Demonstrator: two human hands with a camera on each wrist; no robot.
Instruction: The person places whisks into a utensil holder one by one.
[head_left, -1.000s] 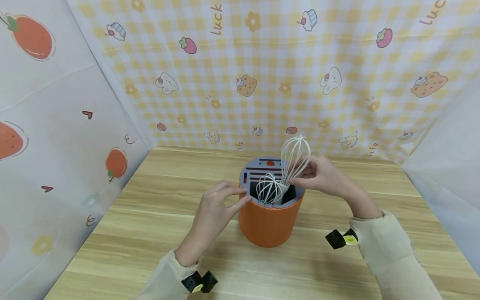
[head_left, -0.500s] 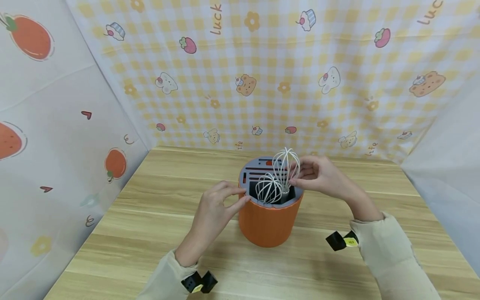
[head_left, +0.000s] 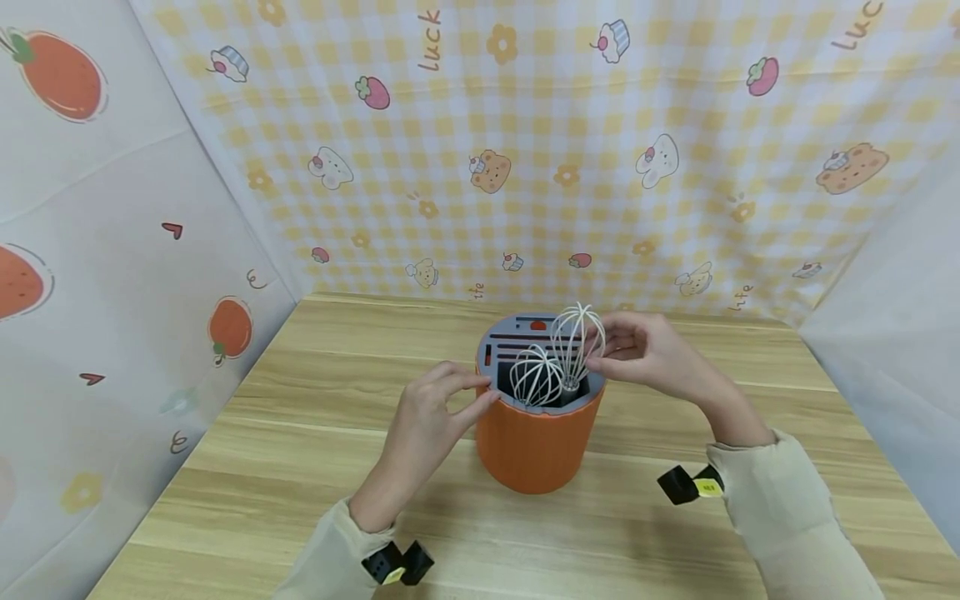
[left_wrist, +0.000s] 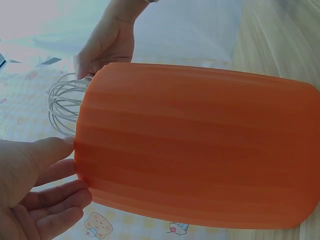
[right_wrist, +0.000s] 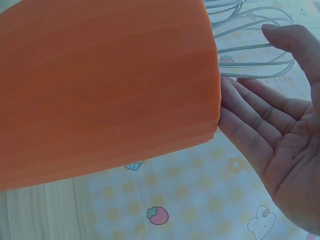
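Observation:
An orange utensil holder (head_left: 536,454) with a grey slotted top stands upright on the wooden table. Two white wire whisks are in its wide front opening, balloon ends up: a smaller whisk (head_left: 537,377) on the left and a taller whisk (head_left: 570,385) on the right. Their handles are hidden inside. My left hand (head_left: 431,417) touches the left rim with thumb and fingertips. Beside the taller whisk is my right hand (head_left: 652,354); its thumb (right_wrist: 282,36) lies over the wires while the fingers (right_wrist: 260,112) stretch loosely to the holder's rim.
Narrow slots (head_left: 525,344) line the back of the holder's top. The wooden table (head_left: 360,367) ends at a yellow checked cloth (head_left: 450,208) behind, and a white printed cloth (head_left: 135,292) stands along the left. A black wrist camera (head_left: 678,485) sits at the right cuff.
The taller whisk has sunk into the holder and turned from a slant to nearly upright. My right hand has shifted slightly right, its fingers loosened around the wires. The left hand stays at the rim.

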